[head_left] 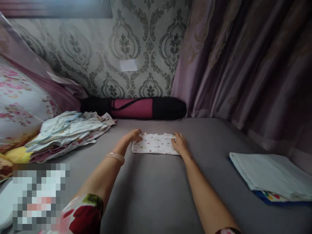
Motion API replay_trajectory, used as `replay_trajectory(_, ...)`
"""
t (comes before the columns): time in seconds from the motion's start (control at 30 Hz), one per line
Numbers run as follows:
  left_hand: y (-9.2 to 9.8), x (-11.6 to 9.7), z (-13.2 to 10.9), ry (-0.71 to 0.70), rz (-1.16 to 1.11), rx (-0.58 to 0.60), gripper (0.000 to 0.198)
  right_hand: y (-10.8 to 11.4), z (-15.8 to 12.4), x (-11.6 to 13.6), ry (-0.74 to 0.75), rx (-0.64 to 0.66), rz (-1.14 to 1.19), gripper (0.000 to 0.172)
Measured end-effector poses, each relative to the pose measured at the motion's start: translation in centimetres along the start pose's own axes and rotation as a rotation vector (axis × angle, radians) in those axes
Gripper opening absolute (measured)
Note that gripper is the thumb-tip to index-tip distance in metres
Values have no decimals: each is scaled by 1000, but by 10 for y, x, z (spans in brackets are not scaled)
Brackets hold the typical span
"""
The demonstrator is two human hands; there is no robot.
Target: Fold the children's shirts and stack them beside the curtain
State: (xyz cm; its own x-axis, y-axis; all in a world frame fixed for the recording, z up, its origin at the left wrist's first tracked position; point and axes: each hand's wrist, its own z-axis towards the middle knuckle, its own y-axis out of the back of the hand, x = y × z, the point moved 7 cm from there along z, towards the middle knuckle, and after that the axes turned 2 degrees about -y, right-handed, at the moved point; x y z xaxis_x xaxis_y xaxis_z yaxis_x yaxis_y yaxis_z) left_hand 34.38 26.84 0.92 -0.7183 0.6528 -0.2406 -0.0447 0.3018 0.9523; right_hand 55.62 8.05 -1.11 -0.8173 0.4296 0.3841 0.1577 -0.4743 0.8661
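Note:
A small white cloth (156,144) with a tiny coloured print lies folded into a wide, low rectangle on the grey bed sheet (156,191). At its left end my left hand (134,135) has its fingers bent around the upper corner, pinching the fabric. My right hand (179,143) holds the opposite end, thumb on top of the cloth and fingers at its far edge. A pale bangle (115,158) circles my left wrist.
A heap of loose clothes (70,130) lies at the left beside a floral pillow (21,104). Folded cloths (270,175) are stacked at the right. Along the patterned wall rests a black and pink long bag (133,108). Purple curtains (219,58) hang at the right.

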Motion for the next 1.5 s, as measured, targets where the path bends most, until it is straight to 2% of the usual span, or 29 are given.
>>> replay_trajectory(0.1,2,-1,-3,23,-14,-27,53,-1,4,-2,-32,-20,90,45)
replay_trajectory(0.23,4,-4,-7,50,-47,-72,46,-5,15,-10,-150,58,155,47)
replay_trajectory(0.4,13,-8,-20,43,-145,-159,38,0,27,-11,-174,122,177,26)
replay_trajectory(0.57,29,-11,-41,-53,-312,-208,31,22,24,-3,-148,109,260,17)
replay_trajectory(0.63,36,-12,-52,-115,-447,-219,30,32,20,2,-115,105,320,17)
replay_trajectory(0.77,44,-12,-78,-221,-817,-235,35,56,6,8,-50,102,436,21)
replay_trajectory(0.93,45,-14,-114,-333,-968,-184,39,84,-21,16,56,186,715,31)
replay_trajectory(1.07,40,-16,-144,-415,-952,-132,40,100,-48,22,152,299,806,37)
replay_trajectory(1.2,29,-19,-170,-421,-827,-112,36,107,-78,26,245,361,736,35)
replay_trajectory(1.33,12,-23,-191,-432,-658,-124,34,102,-108,25,265,373,595,32)
replay_trajectory(1.5,-14,-17,-206,-360,-458,-136,36,91,-139,25,369,375,459,35)
